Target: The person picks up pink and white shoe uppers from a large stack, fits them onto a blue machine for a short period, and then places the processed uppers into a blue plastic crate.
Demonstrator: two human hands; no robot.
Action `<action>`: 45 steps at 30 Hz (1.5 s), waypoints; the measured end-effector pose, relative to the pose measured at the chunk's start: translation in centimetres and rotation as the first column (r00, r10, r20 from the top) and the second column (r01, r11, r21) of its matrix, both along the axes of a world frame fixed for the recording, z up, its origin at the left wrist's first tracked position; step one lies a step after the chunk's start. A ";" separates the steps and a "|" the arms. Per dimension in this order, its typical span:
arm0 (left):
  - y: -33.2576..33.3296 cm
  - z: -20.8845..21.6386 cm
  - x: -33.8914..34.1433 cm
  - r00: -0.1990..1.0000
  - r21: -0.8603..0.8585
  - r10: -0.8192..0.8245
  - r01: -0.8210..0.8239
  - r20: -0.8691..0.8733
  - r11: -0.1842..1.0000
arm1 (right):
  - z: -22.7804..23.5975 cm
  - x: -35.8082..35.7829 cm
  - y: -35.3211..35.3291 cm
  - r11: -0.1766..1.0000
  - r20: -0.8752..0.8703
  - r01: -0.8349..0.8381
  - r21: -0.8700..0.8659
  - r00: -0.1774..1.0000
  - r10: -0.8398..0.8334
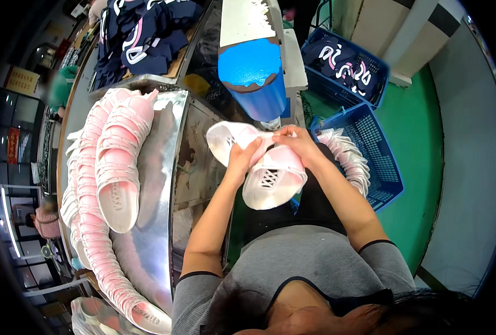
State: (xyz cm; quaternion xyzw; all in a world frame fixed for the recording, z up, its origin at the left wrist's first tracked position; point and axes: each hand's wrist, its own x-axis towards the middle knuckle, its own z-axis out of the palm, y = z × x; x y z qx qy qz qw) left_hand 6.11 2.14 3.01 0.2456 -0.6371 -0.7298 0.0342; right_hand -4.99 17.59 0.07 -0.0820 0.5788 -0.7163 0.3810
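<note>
A pale pink and white shoe upper [270,178] with white laces is held in front of me over my lap. My left hand [242,159] grips its left side, where a white flap folds outward. My right hand [295,142] pinches its top edge from the right. Both hands are closed on the same upper, just below the blue-topped machine [253,72].
Stacked rows of pink shoe uppers [111,167] lie on the shiny metal worktable [164,167] at my left. A blue crate [379,162] at my right holds more pink uppers; another blue crate [348,67] behind it holds dark ones. Dark uppers [141,39] pile at the far left. Green floor lies at the right.
</note>
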 end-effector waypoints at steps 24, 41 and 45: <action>0.1 0.6 3.3 0.902 0.176 0.419 -0.398 -0.106 0.900 | 1.4 -4.1 4.8 0.961 0.313 0.208 -0.182 0.939 -0.144; -0.3 0.2 -2.7 0.989 -0.137 0.086 -0.103 -0.124 0.985 | -2.9 -0.7 -2.1 0.939 0.131 0.228 -0.256 0.971 -0.200; -1.4 -0.8 -4.6 0.992 0.006 0.120 -0.120 -0.042 0.993 | -4.2 -2.1 -3.0 0.919 0.310 0.292 -0.267 0.929 -0.205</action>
